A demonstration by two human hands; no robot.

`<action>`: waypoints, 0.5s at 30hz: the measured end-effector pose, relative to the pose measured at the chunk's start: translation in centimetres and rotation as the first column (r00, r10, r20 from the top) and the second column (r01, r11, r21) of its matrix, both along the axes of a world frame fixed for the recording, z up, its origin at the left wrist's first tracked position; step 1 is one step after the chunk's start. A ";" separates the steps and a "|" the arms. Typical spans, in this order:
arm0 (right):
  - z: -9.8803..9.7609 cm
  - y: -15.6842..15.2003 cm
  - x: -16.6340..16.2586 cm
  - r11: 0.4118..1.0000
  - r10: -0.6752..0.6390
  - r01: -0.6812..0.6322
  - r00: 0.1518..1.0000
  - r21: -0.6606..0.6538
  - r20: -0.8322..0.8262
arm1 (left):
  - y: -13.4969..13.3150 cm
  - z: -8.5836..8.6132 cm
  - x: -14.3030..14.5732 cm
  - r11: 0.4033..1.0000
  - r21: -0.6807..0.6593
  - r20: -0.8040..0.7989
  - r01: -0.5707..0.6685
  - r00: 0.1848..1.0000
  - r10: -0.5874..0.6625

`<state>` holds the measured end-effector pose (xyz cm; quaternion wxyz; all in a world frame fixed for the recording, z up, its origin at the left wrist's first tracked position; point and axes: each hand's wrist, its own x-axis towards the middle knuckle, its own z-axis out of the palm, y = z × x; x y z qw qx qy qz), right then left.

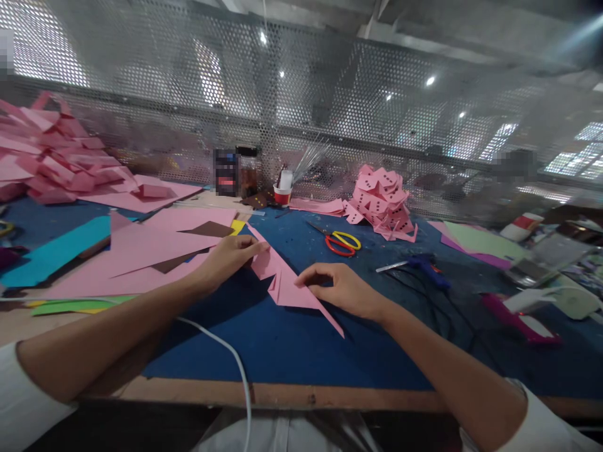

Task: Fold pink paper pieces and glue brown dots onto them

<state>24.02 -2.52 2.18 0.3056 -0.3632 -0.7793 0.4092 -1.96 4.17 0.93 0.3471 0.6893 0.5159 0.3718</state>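
A long pointed strip of pink paper [287, 285], partly folded, lies on the blue felt mat [282, 345] in front of me. My left hand [230, 257] pinches its upper end, fingers pressed together on the fold. My right hand [342, 289] rests on the strip's lower part, thumb and forefinger pinching its edge. Both forearms reach in from the bottom of the view.
Pink and brown paper sheets [160, 245] lie at left, with a pile of folded pink pieces [51, 154] behind. Red-and-yellow scissors [342, 242], a blue glue gun [426, 267], a heap of dotted pink cut-outs [384, 201], a red cup [282, 191] and a white cable [235, 361] are nearby.
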 end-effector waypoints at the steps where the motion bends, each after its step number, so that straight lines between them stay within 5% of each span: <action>1: -0.1 0.0 0.0 1.000 0.000 0.000 1.000 -0.010 0.007 | 0.0 0.1 -0.1 0.999 0.047 -0.097 -0.015 0.995 0.019; 4: -0.5 0.1 0.1 0.999 -0.009 0.010 1.000 -0.033 0.028 | -0.2 0.4 -0.3 0.971 0.233 -0.352 -0.056 0.926 0.138; 7: -0.9 0.3 0.2 0.999 -0.009 0.011 0.999 -0.037 0.050 | -0.9 0.5 0.0 0.888 0.460 -0.436 0.021 0.876 0.205; 10: -1.2 0.5 0.2 0.999 -0.002 0.004 0.998 -0.033 0.069 | -1.8 0.1 0.8 0.809 0.516 -0.448 0.283 0.893 -0.027; 13: -1.2 0.6 0.2 0.999 0.009 -0.007 0.996 -0.031 0.083 | -2.4 -0.5 1.4 0.743 0.416 -0.510 0.524 0.811 -0.286; 15: -1.1 0.6 0.3 1.000 0.013 -0.011 0.996 -0.022 0.087 | -2.6 -0.9 1.5 0.724 0.366 -0.540 0.585 0.767 -0.348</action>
